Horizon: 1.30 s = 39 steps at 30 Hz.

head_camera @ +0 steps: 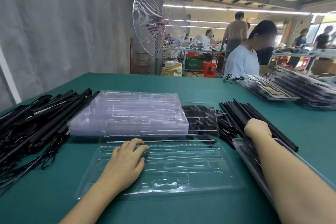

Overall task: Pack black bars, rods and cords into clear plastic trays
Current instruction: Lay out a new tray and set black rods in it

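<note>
One empty clear tray (181, 167) lies near-centre on the table (181, 85), long axis left-right, left hand (127, 160) flat and open on its left part. Right hand (258, 129) is on the black rods (254, 114) to the right; can't tell if it's gripping. Rods run near-right to far-left, so a pick needs turning to match the slots.
</note>
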Each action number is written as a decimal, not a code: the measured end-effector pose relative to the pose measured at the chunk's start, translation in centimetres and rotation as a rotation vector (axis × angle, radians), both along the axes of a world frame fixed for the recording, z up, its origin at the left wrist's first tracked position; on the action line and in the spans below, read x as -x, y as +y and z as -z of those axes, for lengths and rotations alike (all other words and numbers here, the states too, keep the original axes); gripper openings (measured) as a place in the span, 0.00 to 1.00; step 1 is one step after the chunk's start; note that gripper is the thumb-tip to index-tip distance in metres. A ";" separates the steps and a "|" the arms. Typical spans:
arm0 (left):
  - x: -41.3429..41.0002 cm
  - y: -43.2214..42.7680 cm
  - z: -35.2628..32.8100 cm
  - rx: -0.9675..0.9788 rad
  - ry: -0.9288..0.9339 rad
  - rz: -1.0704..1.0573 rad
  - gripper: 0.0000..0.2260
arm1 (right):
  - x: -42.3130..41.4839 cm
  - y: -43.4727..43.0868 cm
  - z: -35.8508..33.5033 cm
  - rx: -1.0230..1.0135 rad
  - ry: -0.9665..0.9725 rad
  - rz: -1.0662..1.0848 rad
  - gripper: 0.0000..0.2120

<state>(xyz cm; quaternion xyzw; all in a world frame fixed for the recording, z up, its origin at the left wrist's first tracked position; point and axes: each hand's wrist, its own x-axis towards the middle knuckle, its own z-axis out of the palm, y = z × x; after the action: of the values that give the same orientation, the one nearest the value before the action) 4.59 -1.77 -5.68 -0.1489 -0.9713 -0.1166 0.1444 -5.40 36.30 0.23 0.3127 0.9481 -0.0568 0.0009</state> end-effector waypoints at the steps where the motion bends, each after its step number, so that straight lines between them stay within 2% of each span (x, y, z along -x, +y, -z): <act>1: 0.0 0.0 0.0 0.000 0.001 0.002 0.18 | 0.0 0.1 0.0 -0.017 0.015 0.001 0.17; 6: 0.0 -0.1 0.1 -0.034 0.013 0.000 0.17 | -0.4 -0.2 -0.2 -0.132 0.151 0.023 0.16; 8: 0.0 -0.1 0.2 -0.037 0.011 -0.001 0.17 | -0.3 -0.7 -1.0 -0.169 0.261 0.013 0.17; 10: 0.1 -0.1 0.3 -0.045 0.006 -0.001 0.17 | -0.1 -1.5 -2.4 -0.119 0.425 -0.012 0.17; 13: 0.3 -0.2 0.2 -0.089 0.011 0.008 0.16 | 0.0 -4.0 -4.8 0.119 0.612 -0.092 0.15; 16: 0.2 -0.3 -0.3 -0.236 0.031 0.042 0.14 | -0.8 -8.4 -6.5 0.531 0.691 -0.257 0.12; 18: 0.2 -0.3 -0.7 -0.368 0.040 0.057 0.13 | -2.1 -12.1 -6.9 0.901 0.650 -0.362 0.10; 21: -0.2 -0.4 -1.3 -0.614 0.070 0.032 0.11 | -4.9 -17.2 -6.4 1.372 0.439 -0.501 0.09; 23: -0.5 -0.5 -1.6 -0.699 0.098 0.028 0.10 | -6.6 -19.6 -5.0 1.460 0.342 -0.630 0.10; 26: -0.8 -0.7 -1.9 -0.711 0.099 0.062 0.11 | -8.5 -21.9 -2.6 1.441 0.278 -0.713 0.07; 30: -1.1 -1.0 -2.1 -0.582 0.075 0.123 0.03 | -9.3 -23.0 -0.5 1.445 0.292 -0.696 0.05; 34: -0.6 -2.2 -3.1 -0.495 -0.061 0.122 0.10 | -9.6 -22.7 0.3 1.513 0.292 -0.629 0.08; 39: 0.0 -5.6 -4.6 -0.449 -0.155 0.033 0.08 | -8.6 -19.0 -0.4 1.742 0.593 -0.170 0.14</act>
<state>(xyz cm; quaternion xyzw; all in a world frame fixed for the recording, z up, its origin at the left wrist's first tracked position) 4.58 -7.39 -1.13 -0.1198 -0.9265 -0.3433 0.0970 3.18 17.26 0.62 0.1037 0.5517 -0.8276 -0.0026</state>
